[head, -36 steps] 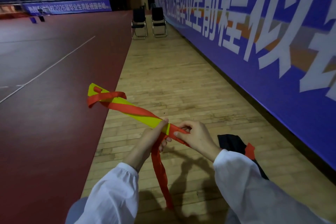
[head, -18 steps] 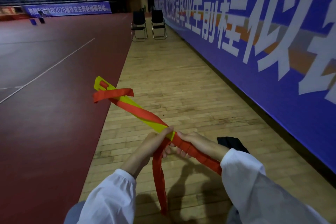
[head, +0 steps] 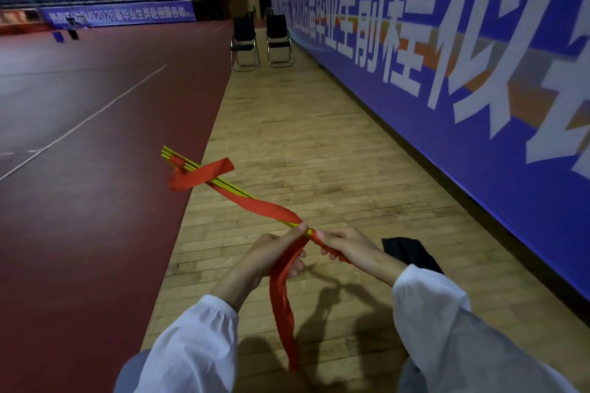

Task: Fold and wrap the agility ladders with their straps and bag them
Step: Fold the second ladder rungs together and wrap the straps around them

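A bundle of yellow ladder rungs [head: 178,158] points away from me to the upper left, seen edge on. A red strap [head: 255,202] spirals around it, with a loose loop near the far end. My left hand [head: 271,255] pinches the near end of the bundle, thumb on top. My right hand [head: 348,247] grips the red strap just beside it, where it winds round the bundle. The strap's free tail [head: 282,306] hangs down below my hands. A black bag [head: 412,252] lies on the floor behind my right wrist.
I am on a wooden floor strip [head: 303,143] between a dark red court [head: 79,201] on the left and a long blue banner wall [head: 447,73] on the right. Two black folding chairs [head: 260,41] stand far ahead.
The rung bundle has rolled about its length, from showing its flat yellow face to edge on. My right hand has drawn the strap tighter around the near end.
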